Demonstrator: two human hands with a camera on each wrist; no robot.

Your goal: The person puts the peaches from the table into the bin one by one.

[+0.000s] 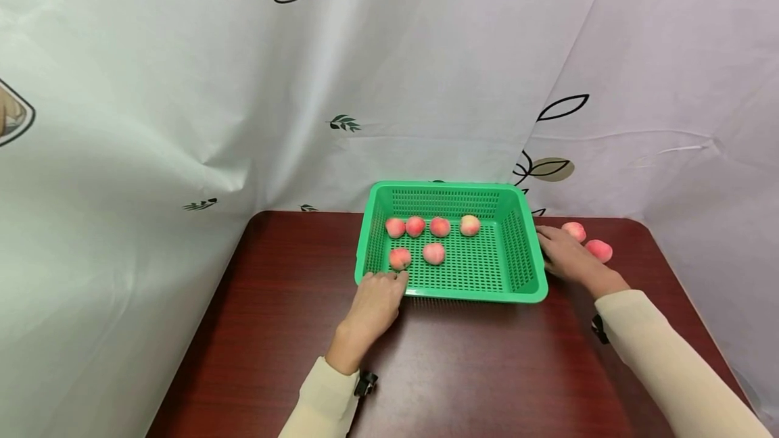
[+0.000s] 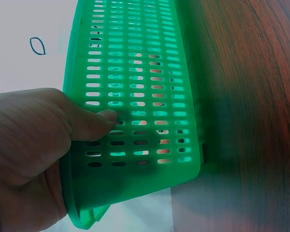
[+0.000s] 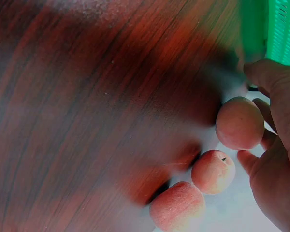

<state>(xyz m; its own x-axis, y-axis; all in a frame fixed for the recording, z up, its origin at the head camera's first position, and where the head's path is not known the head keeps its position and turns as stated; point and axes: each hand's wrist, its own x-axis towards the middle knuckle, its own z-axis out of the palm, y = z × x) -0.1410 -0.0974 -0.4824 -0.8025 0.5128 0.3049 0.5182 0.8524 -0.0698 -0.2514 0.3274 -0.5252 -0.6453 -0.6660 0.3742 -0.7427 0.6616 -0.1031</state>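
Observation:
A green plastic basket (image 1: 468, 295) with slotted walls holds several pink-red peaches (image 1: 434, 253). My left hand (image 1: 379, 303) grips its near rim toward the left corner; in the left wrist view the thumb (image 2: 94, 123) presses the outer wall. To the basket's right, my right hand (image 1: 566, 255) reaches down around a peach (image 3: 239, 123) on the table. The right wrist view shows its fingers beside and behind that fruit, with a gap between thumb and peach. Two more peaches, one nearer (image 3: 213, 172) and one farther (image 3: 177, 207), lie close by.
The dark reddish wooden table (image 1: 274, 330) carries everything. Behind it and along its sides hangs a pale cloth (image 1: 426, 86) with leaf prints, close to the basket's far side. The two loose peaches sit near the table's back right corner.

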